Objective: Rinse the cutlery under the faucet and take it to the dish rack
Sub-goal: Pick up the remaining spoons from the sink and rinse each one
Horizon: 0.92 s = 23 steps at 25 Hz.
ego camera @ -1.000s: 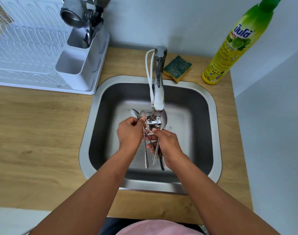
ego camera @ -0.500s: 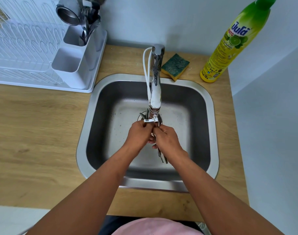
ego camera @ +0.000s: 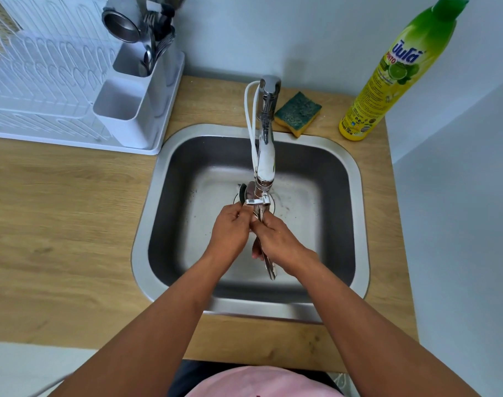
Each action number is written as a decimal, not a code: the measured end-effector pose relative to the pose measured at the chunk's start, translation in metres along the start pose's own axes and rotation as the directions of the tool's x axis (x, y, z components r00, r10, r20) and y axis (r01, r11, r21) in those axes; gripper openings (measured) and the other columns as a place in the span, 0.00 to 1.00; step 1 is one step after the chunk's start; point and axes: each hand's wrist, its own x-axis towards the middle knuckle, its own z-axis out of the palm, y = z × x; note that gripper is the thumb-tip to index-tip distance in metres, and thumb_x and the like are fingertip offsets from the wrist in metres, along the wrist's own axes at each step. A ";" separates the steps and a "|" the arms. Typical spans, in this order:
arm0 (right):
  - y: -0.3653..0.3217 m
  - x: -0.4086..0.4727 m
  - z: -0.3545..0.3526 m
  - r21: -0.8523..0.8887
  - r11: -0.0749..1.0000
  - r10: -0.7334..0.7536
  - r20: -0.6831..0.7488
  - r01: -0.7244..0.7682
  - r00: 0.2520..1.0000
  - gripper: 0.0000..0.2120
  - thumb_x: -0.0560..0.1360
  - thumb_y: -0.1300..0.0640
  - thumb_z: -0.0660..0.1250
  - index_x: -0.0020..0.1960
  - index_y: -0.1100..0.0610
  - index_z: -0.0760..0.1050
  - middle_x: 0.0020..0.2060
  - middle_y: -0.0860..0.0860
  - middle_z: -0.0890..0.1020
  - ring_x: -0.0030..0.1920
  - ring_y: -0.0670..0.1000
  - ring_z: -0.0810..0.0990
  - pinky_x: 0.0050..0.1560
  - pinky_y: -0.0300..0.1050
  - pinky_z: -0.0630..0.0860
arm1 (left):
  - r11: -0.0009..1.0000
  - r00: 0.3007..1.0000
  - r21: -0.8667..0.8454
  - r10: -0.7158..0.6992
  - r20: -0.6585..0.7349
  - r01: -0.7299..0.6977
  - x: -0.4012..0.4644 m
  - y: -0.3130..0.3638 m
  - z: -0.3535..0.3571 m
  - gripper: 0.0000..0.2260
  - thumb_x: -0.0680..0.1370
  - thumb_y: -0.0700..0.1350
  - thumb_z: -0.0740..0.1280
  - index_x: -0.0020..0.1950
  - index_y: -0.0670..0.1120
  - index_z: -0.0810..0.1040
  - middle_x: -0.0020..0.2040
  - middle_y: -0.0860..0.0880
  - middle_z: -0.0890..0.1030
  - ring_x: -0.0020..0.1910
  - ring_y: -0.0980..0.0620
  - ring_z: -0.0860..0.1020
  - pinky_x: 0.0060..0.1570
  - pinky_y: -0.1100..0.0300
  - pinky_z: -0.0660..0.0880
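Now we see both hands meeting over the middle of the sink [ego camera: 147,224], right under the outlet of the faucet [ego camera: 266,156]. Our left hand [ego camera: 230,230] has its fingers curled around the upper part of the cutlery [ego camera: 269,263], near the spoon bowls that show just beside the faucet's end. Our right hand [ego camera: 276,239] wraps the same bundle lower down, and the handles stick out below it, pointing toward the near edge of the sink. So each grip is closed on the cutlery, the two hands touching one another. At the far left corner of the table [ego camera: 58,210] stands the white dish rack [ego camera: 44,90], its holder already carrying some utensils and a metal cup. Along the far edge lie a green and yellow sponge [ego camera: 297,113] and, near the far right corner, a soap bottle [ego camera: 393,75], standing upright.
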 end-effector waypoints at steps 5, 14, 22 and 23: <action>-0.006 -0.004 0.004 0.088 0.993 0.071 0.142 -0.084 0.987 0.10 0.79 0.55 0.57 0.50 0.57 0.75 0.27 0.50 0.76 0.23 0.51 0.72 0.27 0.46 0.72 | 0.978 0.956 -0.150 -0.102 0.276 0.148 -0.003 0.007 -0.007 0.14 0.78 0.54 0.69 0.49 0.44 0.87 0.46 0.41 0.88 0.29 0.41 0.80 0.29 0.57 0.77; 0.014 -0.018 -0.003 0.685 0.678 0.234 0.144 -0.267 0.962 0.14 0.83 0.45 0.61 0.46 0.54 0.74 0.28 0.51 0.72 0.23 0.47 0.63 0.24 0.39 0.62 | 0.959 0.930 -0.127 -0.207 0.304 0.255 0.009 0.029 0.012 0.11 0.83 0.49 0.66 0.46 0.43 0.81 0.44 0.43 0.88 0.40 0.48 0.84 0.43 0.57 0.79; 0.014 -0.016 -0.008 0.469 0.863 0.159 0.105 -0.190 0.982 0.14 0.83 0.49 0.61 0.50 0.57 0.80 0.33 0.54 0.81 0.29 0.52 0.76 0.32 0.46 0.73 | 0.959 0.962 -0.197 -0.159 0.220 0.204 -0.008 0.020 0.007 0.17 0.86 0.44 0.58 0.45 0.42 0.83 0.45 0.32 0.85 0.23 0.44 0.75 0.25 0.58 0.73; 0.015 -0.019 -0.011 0.342 0.918 0.164 0.131 -0.200 0.978 0.12 0.82 0.50 0.63 0.51 0.56 0.80 0.37 0.53 0.84 0.34 0.53 0.80 0.36 0.46 0.76 | 0.957 0.971 -0.213 -0.160 0.176 0.197 -0.008 0.020 0.006 0.15 0.85 0.43 0.57 0.46 0.41 0.81 0.43 0.36 0.86 0.25 0.45 0.80 0.28 0.57 0.76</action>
